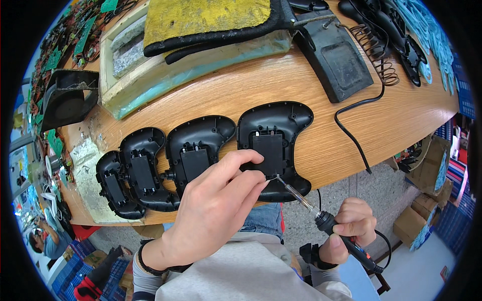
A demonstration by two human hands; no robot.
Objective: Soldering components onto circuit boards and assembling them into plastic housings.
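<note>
Four black plastic controller-like half shells lie in a row, hollow side up, each with a rectangular block in its middle. At the rightmost shell (276, 118), my left hand (208, 213) is closed, thumb and fingers pinched by the lower edge of the central block (268, 150). What the fingertips hold, if anything, is too small to make out. My right hand (354, 223) grips a soldering iron (326, 221) by its black handle. The iron's tip meets the block's lower edge, just right of my left fingertips. My left hand partly covers the neighbouring shell (216, 131).
Behind the shells stand a yellow-and-black cloth (206, 22) on a wrapped frame (201, 75) and a black soldering-iron stand (341, 60) with a coil holder. A black cable (346, 118) crosses the table. Green circuit boards pile up far left; blue cords hang far right.
</note>
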